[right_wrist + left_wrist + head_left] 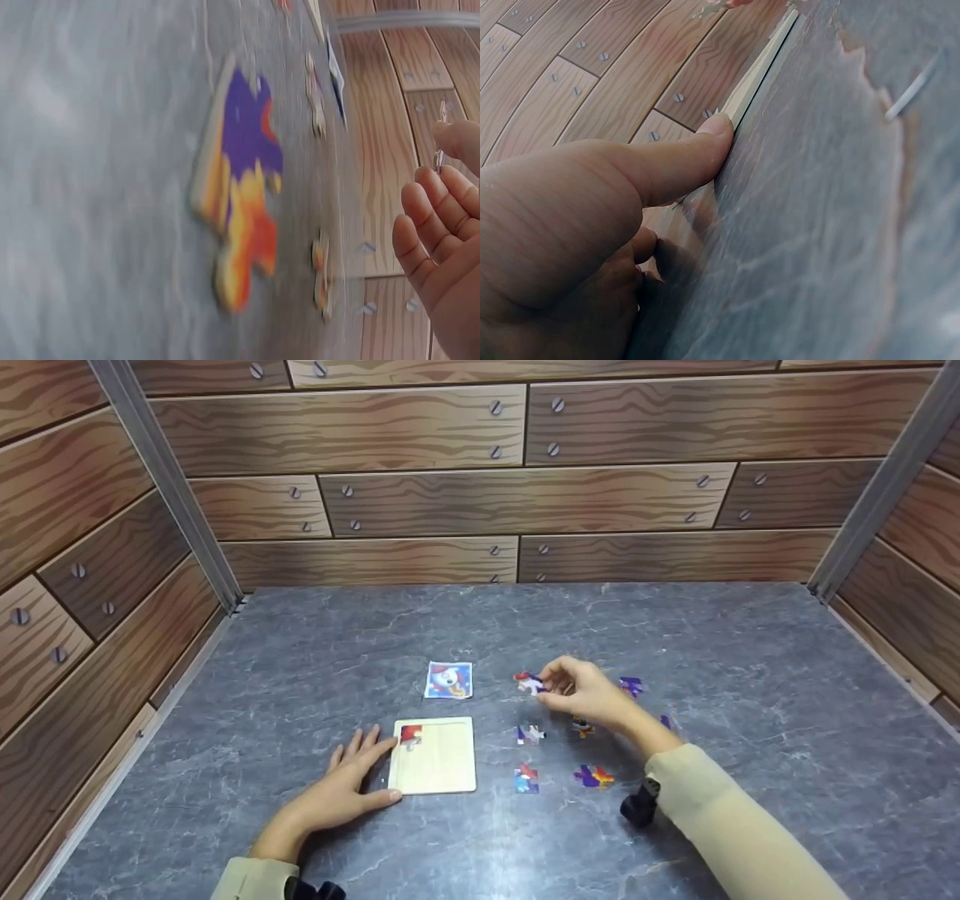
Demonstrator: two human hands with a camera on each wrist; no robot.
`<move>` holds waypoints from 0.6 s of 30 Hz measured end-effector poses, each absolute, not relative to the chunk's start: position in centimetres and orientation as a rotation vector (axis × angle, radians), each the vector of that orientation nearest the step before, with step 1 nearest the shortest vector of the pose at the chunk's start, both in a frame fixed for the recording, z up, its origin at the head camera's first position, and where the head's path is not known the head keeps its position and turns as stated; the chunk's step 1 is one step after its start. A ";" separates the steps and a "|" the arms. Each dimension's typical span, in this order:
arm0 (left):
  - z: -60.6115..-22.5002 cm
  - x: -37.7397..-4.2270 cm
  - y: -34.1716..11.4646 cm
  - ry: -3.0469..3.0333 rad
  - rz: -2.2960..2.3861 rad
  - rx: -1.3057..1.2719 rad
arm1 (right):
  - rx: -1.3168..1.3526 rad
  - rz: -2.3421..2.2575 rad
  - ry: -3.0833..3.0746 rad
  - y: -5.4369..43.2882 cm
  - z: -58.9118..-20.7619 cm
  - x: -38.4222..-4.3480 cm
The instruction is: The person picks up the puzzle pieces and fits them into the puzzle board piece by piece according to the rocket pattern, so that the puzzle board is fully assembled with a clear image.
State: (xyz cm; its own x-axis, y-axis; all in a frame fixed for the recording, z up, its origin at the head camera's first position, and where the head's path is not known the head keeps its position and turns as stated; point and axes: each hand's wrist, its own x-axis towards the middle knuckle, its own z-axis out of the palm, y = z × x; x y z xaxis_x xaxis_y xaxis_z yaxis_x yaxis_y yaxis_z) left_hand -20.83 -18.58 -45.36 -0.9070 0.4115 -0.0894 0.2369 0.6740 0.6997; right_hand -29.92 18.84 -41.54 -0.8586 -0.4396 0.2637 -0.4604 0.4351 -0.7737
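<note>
My left hand (337, 787) lies on the table with its fingers spread, at the left side of a square wooden puzzle board (442, 761). Its index fingertip and thumb touch the board's edge; the left wrist view shows the thumb (682, 154) against that edge. A red and white puzzle piece (411, 736) sits in the board's upper left corner. To the right of the board, my right hand (589, 694) pinches a red, white and purple puzzle piece (529, 684) between thumb and fingers. In the right wrist view that piece shows only as a thin edge.
A small picture card (449, 681) lies behind the board. Loose puzzle pieces lie on the right: a grey-white one (531, 734), a blue-red one (526, 778), a purple-orange one (593, 776), a purple one (631, 686) and others partly under the right arm. Wood-patterned walls enclose the table.
</note>
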 end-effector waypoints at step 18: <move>-45.3 -20.6 -18.5 2.660 1.045 0.512 | 1.014 1.484 -2.649 13.8 -41.5 -28.5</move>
State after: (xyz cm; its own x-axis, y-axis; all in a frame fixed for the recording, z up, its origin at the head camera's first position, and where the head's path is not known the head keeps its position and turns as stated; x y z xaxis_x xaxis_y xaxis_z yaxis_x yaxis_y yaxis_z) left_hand -20.64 -18.54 -45.33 -0.9106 0.4032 -0.0911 0.2333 0.6833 0.6918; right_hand -28.51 13.81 -41.54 -0.7977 -0.5515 0.2440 -0.4963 0.3703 -0.7853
